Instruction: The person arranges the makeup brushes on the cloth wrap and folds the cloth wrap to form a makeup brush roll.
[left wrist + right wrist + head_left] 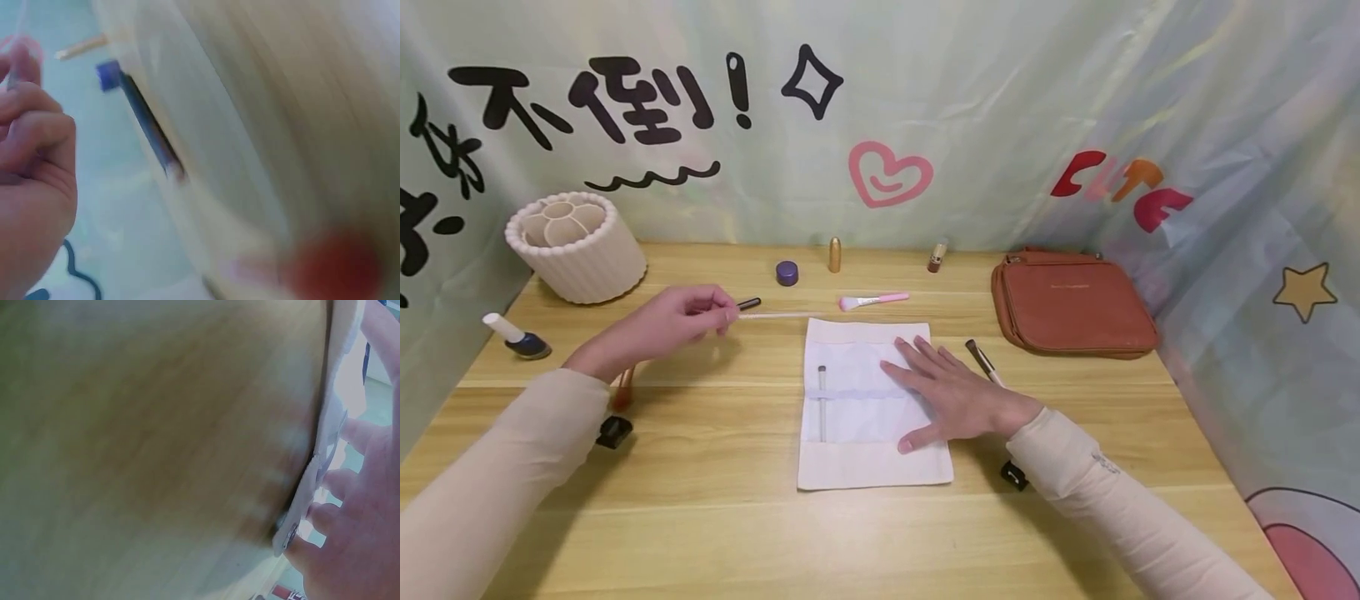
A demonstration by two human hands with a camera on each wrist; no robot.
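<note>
Head view first: the left hand [658, 327] is raised just over the wooden table [715, 517], fingers curled and pinching a thin brush [760, 312], a pale, slender stick with a dark end by the fingertips, pointing right toward the white cloth roll [868, 462]. That roll lies unrolled flat at mid-table, cream borders top and bottom, a pale band across its middle, and one slim brush [822, 400] already tucked under the band at its left. The right hand [951, 396] presses flat on the roll's right part, fingers straight and spread, gripping nothing. Just beside that hand lies a brown-tipped brush [981, 360]; beyond the roll, a pink brush [872, 300]. A brown pouch [1071, 304] sits to the right; there is faint lettering on it, too small to read. On the backdrop, big black Chinese characters read "不倒!", and coloured letters spell "CUTE".

Left wrist view: heavily blurred. The left hand [31, 181] shows curled fingers; the held brush cannot be made out clearly here. A dark stick with a blue end [134, 112] streaks across.

Right wrist view: blurred too. The right hand [356, 531] lies with fingers stretched onto the cloth roll's [331, 419] edge against the table [144, 444].
</note>
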